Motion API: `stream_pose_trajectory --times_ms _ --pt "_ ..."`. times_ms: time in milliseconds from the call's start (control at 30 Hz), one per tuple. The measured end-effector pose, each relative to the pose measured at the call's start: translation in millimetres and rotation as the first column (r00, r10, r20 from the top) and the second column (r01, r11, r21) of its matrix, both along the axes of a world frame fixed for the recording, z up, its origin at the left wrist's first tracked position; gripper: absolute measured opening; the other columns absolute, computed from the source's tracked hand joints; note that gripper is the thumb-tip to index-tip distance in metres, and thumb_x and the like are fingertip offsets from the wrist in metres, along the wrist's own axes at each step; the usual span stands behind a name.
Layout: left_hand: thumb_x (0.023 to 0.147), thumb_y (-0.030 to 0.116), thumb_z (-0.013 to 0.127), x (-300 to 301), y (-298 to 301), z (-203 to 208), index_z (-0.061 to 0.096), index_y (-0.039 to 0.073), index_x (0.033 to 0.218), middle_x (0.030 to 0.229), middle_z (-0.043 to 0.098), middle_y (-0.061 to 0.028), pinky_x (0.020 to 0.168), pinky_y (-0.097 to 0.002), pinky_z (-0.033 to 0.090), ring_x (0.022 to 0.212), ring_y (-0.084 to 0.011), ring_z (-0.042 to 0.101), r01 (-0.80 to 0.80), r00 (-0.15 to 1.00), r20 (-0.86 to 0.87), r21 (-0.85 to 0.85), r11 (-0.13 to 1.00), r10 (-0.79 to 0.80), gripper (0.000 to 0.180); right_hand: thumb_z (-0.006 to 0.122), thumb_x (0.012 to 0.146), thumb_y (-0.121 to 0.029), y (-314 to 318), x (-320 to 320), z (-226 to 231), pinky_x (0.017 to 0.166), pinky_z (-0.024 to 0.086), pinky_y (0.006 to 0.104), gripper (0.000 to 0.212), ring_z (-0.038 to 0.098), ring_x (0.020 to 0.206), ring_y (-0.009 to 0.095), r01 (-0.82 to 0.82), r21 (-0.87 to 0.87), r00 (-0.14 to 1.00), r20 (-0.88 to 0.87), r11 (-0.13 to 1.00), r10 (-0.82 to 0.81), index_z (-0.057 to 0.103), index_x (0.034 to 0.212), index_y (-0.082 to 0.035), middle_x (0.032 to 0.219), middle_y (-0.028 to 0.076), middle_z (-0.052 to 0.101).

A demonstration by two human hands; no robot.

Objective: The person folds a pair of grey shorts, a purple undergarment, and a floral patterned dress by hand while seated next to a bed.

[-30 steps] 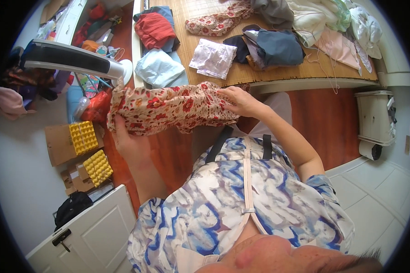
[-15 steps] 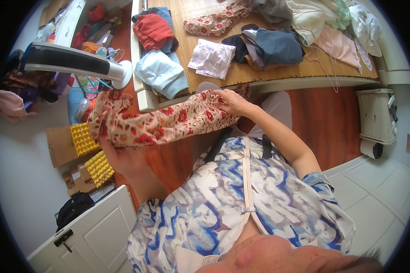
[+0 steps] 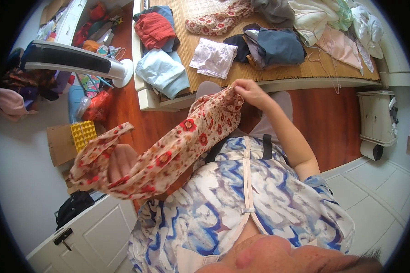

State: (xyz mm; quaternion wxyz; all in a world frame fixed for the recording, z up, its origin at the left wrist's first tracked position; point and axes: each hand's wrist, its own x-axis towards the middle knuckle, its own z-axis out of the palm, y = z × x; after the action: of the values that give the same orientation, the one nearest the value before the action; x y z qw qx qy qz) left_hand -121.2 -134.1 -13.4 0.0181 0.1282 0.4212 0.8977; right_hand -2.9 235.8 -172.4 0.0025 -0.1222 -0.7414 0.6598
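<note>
A cream garment with a red floral print (image 3: 164,157) hangs stretched diagonally in front of my body. Its kind cannot be made out. My right hand (image 3: 251,94) pinches its upper right end, over my knees. At the lower left, my left hand (image 3: 121,166) lies within a loop of the cloth, fingers stretched and looking flat; the fabric hides its wrist and part of the fingers. A similar floral cloth (image 3: 218,20) lies at the back of the bamboo-mat bed (image 3: 196,82).
On the bed are a folded light purple cloth (image 3: 213,58), a light blue one (image 3: 161,73), a red one (image 3: 155,31), a dark pile (image 3: 278,48) and pale loose clothes (image 3: 314,18). A tower fan (image 3: 73,61), yellow egg trays (image 3: 83,134) and a white door (image 3: 100,232) are left; a bin (image 3: 377,118) stands right.
The garment has tilted, its left end swinging down and toward me. My right hand has moved slightly right and now pinches the end; my left hand has slipped within the cloth's loop.
</note>
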Motion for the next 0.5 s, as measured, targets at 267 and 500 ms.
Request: stream_pose_trajectory --times_ms 267,500 --pt "0.101 0.036 0.045 -53 2 -40 0.049 0.004 0.130 0.109 0.059 -0.0068 0.076 -0.0332 0.055 0.089 -0.0165 0.060 0.101 0.977 0.182 0.050 0.994 -0.109 0.043 0.051 0.100 -0.019 33 39 126 0.074 0.051 0.0217 0.022 0.063 0.084 0.007 0.261 -0.619 0.904 -0.112 0.741 -0.412 0.061 0.106 -0.001 0.095 0.001 0.066" --pt "0.102 0.034 0.045 -82 26 -113 0.052 0.003 0.125 0.106 0.062 -0.0058 0.078 -0.0334 0.055 0.088 -0.0161 0.061 0.205 0.819 0.545 0.008 0.979 -0.176 0.038 0.052 0.099 -0.016 37 44 157 0.074 0.056 0.0259 0.025 0.067 0.085 0.012 0.219 -0.710 0.883 -0.149 0.670 -0.446 0.060 0.116 0.001 0.100 0.007 0.068"
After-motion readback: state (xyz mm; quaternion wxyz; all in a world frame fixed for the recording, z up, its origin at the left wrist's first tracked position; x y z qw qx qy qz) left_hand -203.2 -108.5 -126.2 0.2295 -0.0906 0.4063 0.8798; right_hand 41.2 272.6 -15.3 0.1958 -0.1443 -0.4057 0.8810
